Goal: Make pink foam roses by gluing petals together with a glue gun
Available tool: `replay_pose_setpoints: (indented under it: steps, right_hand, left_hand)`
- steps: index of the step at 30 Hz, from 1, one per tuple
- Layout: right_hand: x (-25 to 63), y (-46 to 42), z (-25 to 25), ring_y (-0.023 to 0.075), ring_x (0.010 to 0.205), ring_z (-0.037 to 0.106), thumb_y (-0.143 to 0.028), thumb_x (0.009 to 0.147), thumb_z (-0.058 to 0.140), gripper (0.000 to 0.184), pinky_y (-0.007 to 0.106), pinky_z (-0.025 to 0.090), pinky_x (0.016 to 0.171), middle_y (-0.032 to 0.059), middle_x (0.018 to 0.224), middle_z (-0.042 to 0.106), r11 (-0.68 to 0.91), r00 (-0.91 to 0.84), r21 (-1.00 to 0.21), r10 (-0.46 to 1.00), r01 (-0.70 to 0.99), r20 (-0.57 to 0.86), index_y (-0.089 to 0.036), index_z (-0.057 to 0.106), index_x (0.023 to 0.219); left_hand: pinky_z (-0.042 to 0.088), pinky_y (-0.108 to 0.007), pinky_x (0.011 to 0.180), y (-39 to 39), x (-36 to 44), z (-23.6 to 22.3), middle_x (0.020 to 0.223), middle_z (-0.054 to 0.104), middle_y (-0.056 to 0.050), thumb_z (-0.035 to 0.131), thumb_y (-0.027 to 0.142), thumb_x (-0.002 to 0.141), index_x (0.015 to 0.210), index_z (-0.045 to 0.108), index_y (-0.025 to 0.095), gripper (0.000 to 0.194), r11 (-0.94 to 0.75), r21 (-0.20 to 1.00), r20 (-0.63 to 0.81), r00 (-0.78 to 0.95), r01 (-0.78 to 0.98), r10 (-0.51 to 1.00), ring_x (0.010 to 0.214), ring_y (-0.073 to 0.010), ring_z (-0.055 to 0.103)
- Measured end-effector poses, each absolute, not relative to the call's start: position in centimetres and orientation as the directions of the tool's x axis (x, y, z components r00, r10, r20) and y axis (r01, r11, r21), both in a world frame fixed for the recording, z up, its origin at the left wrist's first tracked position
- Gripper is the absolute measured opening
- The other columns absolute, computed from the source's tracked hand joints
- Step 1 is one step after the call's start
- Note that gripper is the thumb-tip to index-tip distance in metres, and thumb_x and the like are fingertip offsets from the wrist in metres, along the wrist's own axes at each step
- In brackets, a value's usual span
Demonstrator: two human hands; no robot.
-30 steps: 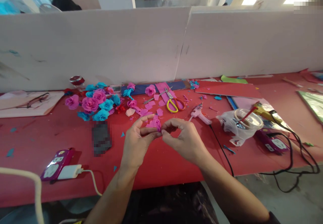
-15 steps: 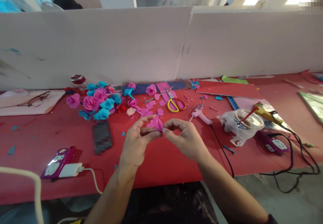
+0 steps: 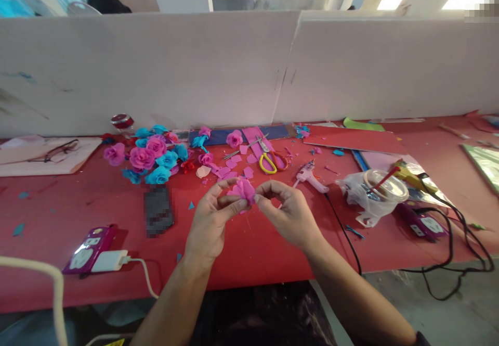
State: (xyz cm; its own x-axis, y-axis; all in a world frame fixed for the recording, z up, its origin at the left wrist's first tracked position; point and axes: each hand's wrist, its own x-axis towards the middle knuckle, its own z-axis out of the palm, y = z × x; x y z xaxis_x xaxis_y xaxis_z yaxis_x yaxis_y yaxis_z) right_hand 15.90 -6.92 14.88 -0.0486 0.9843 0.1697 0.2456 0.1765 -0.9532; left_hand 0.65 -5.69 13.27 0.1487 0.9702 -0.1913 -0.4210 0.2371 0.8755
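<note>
Nearest, over the red-covered table, gripping a small pink paper flower with both hands. Pinched between thumb and fingers of the left hand; nipped at its right edge by thumb and fingertips of the right hand. Left, near front edge: purple-and-white power strip, white rectangular charger against it, white cable trailing off. Just beyond, dark pixelated rectangular object. On the right, second purple-and-white power strip; behind it, yellow tool beside round clear plastic tub, with translucent white plastic bag, around or just beside tub, can't tell. Past the hands: pink glue gun with black cord; scissors with one yellow and one orange loop, blades over pink paper strip; loose flat pink petals to their left. Farther left, heap of pink and blue paper roses. At back, long dark-blue strip under the pink one, flat red board to the right, red-lidded jar to the left, then upright white panel.
</note>
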Motion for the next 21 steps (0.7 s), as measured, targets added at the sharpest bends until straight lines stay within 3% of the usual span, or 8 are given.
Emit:
replay_pose_setpoints:
  steps: [10, 21]
  right_hand:
    - [15.88, -6.96, 14.21, 0.0111, 0.067, 0.052, -0.017, 0.081, 0.052, 0.006, 0.021, 0.042, 0.060, -0.0008, 0.072, 0.058, 0.183, -0.034, -0.943, 0.983, 0.278, 0.181, -0.018, 0.057, 0.078]
    - [15.27, -7.17, 14.39, 0.0110, 0.066, 0.051, -0.023, 0.084, 0.051, 0.007, 0.021, 0.043, 0.057, -0.0006, 0.072, 0.056, 0.189, -0.066, -0.939, 0.982, 0.286, 0.178, -0.018, 0.056, 0.084]
  left_hand:
    - [0.047, -0.018, 0.070, -5.78, 1.04, 13.23, 0.069, 0.072, 0.001, 0.078, 0.015, 0.064, 0.102, 0.058, 0.020, 0.043, 0.214, 0.866, -0.191, 0.098, -0.452, 0.977, 0.066, -0.0084, 0.065]
    - [0.048, -0.019, 0.067, -5.49, 1.50, 12.96, 0.057, 0.063, 0.009, 0.080, 0.005, 0.053, 0.089, 0.050, 0.021, 0.049, 0.231, 0.789, -0.235, 0.068, -0.569, 0.970, 0.058, -0.0075, 0.062]
